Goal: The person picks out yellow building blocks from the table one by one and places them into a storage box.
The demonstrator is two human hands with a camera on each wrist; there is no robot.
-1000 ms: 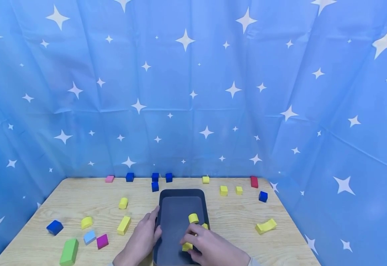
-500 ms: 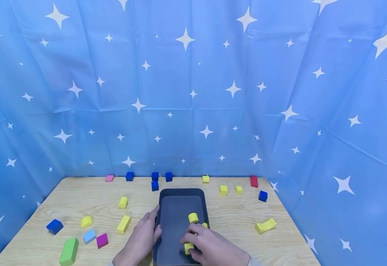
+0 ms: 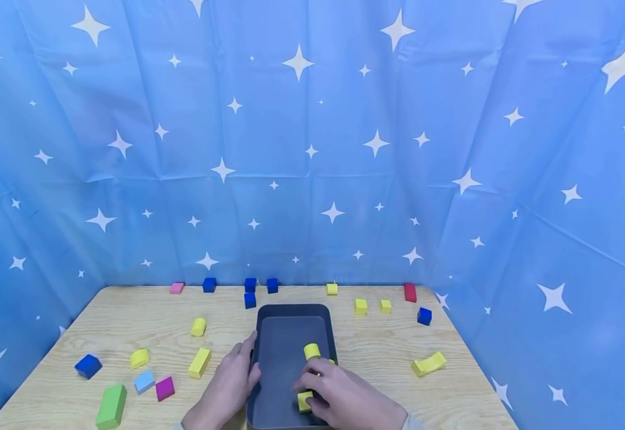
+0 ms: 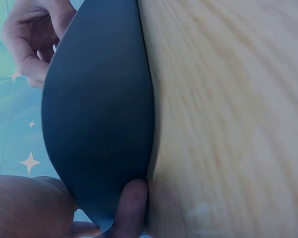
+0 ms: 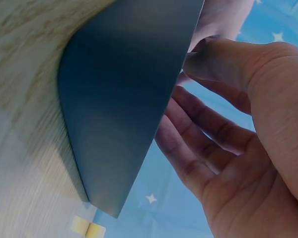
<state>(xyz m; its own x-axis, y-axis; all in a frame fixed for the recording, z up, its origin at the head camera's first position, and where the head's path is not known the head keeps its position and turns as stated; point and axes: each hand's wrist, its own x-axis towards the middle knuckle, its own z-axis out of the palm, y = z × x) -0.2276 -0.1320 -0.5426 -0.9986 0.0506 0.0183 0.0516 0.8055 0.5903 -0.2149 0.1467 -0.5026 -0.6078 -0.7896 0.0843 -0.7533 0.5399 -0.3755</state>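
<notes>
A dark grey tray lies on the table in the head view. My left hand grips its left side, thumb over the rim; in the left wrist view a finger presses the outer wall. Inside the tray, my right hand pinches a small yellow block between thumb and fingers. Just beyond those fingers stands a yellow cylinder-like block, with more yellow partly hidden behind the hand. In the right wrist view the tray wall hides the fingertips and the block.
Scattered on the wooden table are a green block, a yellow bar, a magenta block, a blue block and a wavy yellow block. Several blocks line the far edge, before a starry blue curtain.
The small yellow block has turned and shifted slightly to the right and nearer under my right fingers. My left hand and the tray stay in place.
</notes>
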